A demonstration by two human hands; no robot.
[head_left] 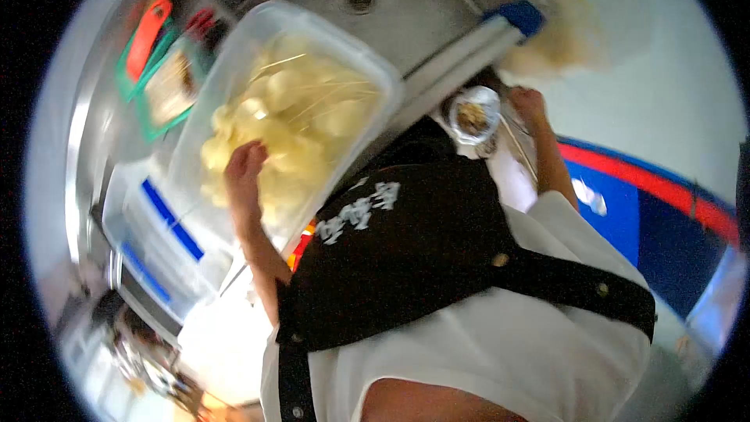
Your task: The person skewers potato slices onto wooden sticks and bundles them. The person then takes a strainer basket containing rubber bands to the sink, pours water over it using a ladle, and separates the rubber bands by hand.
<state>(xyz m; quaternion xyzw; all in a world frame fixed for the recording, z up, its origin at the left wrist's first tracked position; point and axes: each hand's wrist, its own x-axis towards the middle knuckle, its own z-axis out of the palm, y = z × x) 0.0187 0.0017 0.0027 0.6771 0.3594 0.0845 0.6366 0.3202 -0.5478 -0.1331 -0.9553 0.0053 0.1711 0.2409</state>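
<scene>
A large clear plastic tub [383, 70] holds a heap of pale yellow pieces [289, 148], like peeled potato, with thin wooden skewers [328, 101] lying among them. Over the near left side of the heap is my left hand [248, 161], fingers curled together. Whatever they pinch is too blurred to make out. On the other side of my body, my right hand [529, 105] is closed in a fist beside a small container lined with clear plastic [474, 115], with brown bits inside. What that fist holds, if anything, is hidden.
A metal sink [406, 0] with a drain lies behind the tub. Green baskets [148, 129] with an orange-handled tool [147, 39] stand left. Nearer is another clear container with blue strips [168, 219]. A blue-ended white bar [461, 55] runs along the sink's edge.
</scene>
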